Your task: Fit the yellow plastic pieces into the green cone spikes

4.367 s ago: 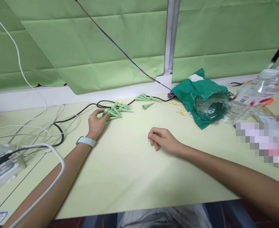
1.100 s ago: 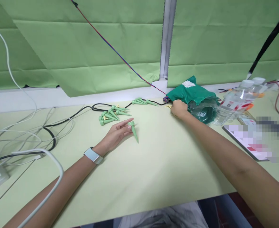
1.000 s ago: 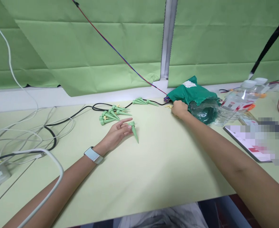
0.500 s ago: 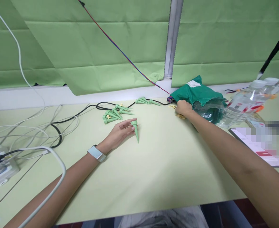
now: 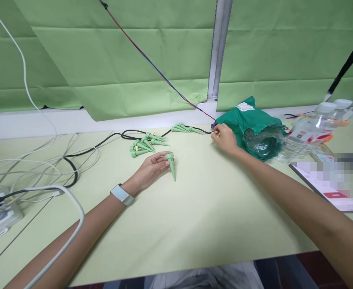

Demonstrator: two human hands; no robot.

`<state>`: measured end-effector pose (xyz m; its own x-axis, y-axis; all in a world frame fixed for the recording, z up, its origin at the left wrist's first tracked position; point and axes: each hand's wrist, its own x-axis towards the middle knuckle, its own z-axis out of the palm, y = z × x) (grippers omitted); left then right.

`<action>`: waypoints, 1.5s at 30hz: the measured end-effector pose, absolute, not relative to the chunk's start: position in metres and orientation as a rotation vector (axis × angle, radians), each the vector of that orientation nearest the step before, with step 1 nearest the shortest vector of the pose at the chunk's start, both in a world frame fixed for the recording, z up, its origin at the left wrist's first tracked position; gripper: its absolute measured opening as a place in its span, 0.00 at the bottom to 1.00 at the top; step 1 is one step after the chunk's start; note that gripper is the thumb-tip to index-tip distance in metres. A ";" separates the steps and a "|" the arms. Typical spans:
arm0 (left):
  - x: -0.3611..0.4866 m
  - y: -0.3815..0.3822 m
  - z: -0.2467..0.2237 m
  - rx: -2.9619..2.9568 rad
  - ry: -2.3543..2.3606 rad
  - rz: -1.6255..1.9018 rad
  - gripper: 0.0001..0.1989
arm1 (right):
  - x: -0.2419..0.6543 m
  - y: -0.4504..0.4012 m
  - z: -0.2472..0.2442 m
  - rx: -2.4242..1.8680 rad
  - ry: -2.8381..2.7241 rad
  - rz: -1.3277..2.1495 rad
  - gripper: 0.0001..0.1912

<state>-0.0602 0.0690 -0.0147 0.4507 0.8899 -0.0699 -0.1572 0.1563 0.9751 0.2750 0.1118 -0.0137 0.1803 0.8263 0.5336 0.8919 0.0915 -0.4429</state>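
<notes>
A green cone-shaped spike [image 5: 171, 167] is pinched by its wide cap in my left hand [image 5: 153, 170], its tip pointing down toward the table. My right hand [image 5: 225, 138] is beside the green plastic bag, with thumb and fingertips closed around a small yellowish piece [image 5: 217, 133]. Several green spikes with small yellow parts lie in a pile [image 5: 143, 145] behind my left hand. More green spikes [image 5: 186, 128] rest farther back, between the pile and my right hand.
The torn green bag [image 5: 236, 116] stands at the back right, beside clear bottles [image 5: 310, 128]. A tablet-like panel [image 5: 329, 190] lies at the right. White and black cables [image 5: 74, 172] spread over the left side, near a white device [image 5: 2, 214].
My right hand has shifted slightly left and turned, and the small yellow pieces seen beside it before are now hidden. My left hand keeps its hold on the spike.
</notes>
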 end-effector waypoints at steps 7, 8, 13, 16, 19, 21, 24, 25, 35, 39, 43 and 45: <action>-0.060 0.066 -0.013 1.236 0.761 0.817 0.19 | 0.174 0.049 -0.041 -0.979 -1.419 0.933 0.09; -0.060 0.066 -0.013 1.245 0.753 0.812 0.19 | 0.164 0.041 -0.042 -0.932 -1.394 0.987 0.09; -0.057 0.064 -0.011 1.253 0.738 0.790 0.19 | 0.150 0.022 -0.039 -0.857 -1.492 0.906 0.06; -0.055 0.062 -0.008 1.240 0.756 0.797 0.18 | 0.153 0.021 -0.040 -0.851 -1.539 0.833 0.05; -0.055 0.061 -0.007 1.249 0.753 0.792 0.17 | 0.154 0.020 -0.042 -0.862 -1.539 0.787 0.05; -0.056 0.061 -0.007 1.258 0.750 0.778 0.16 | 0.154 0.019 -0.043 -0.869 -1.546 0.773 0.05; -0.057 0.061 -0.007 1.264 0.750 0.762 0.16 | 0.154 0.018 -0.043 -0.870 -1.560 0.775 0.05; -0.057 0.061 -0.007 1.268 0.751 0.761 0.16 | 0.154 0.017 -0.043 -0.869 -1.564 0.768 0.05; -0.056 0.056 -0.004 1.341 0.760 0.747 0.14 | 0.154 0.012 -0.044 -0.809 -1.440 1.062 0.13; -0.054 0.056 -0.006 1.347 0.767 0.753 0.14 | 0.154 0.014 -0.046 -0.800 -1.432 1.111 0.14; -0.053 0.056 -0.007 1.337 0.757 0.742 0.15 | 0.156 0.015 -0.048 -0.774 -1.470 1.074 0.12; -0.054 0.057 -0.007 1.343 0.752 0.723 0.15 | 0.159 0.014 -0.048 -0.769 -1.546 0.993 0.10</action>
<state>-0.0539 0.0566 -0.0069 0.5747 0.8162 -0.0595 -0.0272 0.0917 0.9954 0.1585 0.0142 -0.0482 -0.1984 0.8774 0.4369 -0.0328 0.4396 -0.8976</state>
